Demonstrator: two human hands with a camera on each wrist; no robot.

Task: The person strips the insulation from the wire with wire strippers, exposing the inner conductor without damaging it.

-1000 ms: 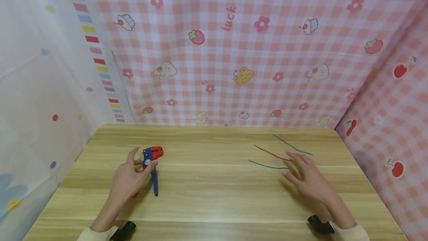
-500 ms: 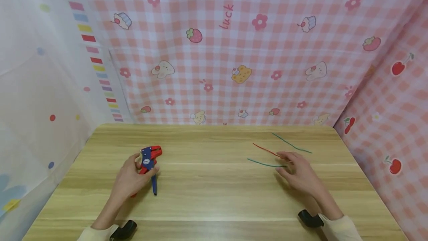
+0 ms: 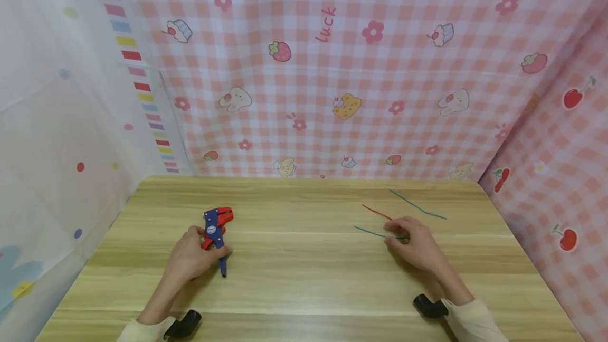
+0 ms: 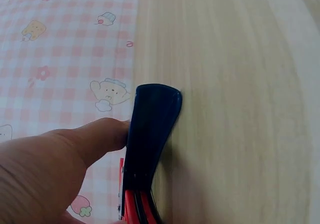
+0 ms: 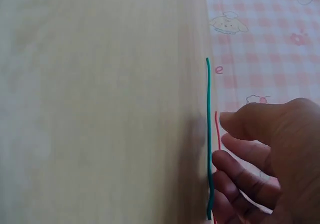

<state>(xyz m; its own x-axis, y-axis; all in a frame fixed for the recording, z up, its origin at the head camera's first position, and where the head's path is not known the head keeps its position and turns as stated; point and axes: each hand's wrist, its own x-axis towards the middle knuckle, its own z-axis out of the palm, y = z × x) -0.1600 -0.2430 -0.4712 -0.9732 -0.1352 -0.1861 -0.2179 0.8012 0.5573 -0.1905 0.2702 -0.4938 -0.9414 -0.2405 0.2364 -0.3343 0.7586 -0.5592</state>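
At the table's left, my left hand (image 3: 190,255) grips a red-and-blue wire stripper (image 3: 212,230), its head pointing away from me. In the left wrist view the thumb (image 4: 102,136) lies against the blue handle (image 4: 152,126); most fingers there are out of sight. My right hand (image 3: 414,244) hovers low over the near green wire (image 3: 369,231), fingers loosely bent. A red wire (image 3: 376,211) runs under its fingertips. The right wrist view shows a gap between thumb and fingers beside the green wire (image 5: 209,129), with nothing pinched. Farther back lies another green wire (image 3: 418,206).
The wooden table (image 3: 294,278) ends at a pink checked curtain (image 3: 304,88) behind. Cloth also hangs at the left and right sides. Dark wrist mounts (image 3: 184,325) sit at both cuffs.
My left fingers have drawn in around the stripper, and the thumb has moved down its blue handle. My right hand has moved left over the wires, its fingers and thumb drawing closer together.
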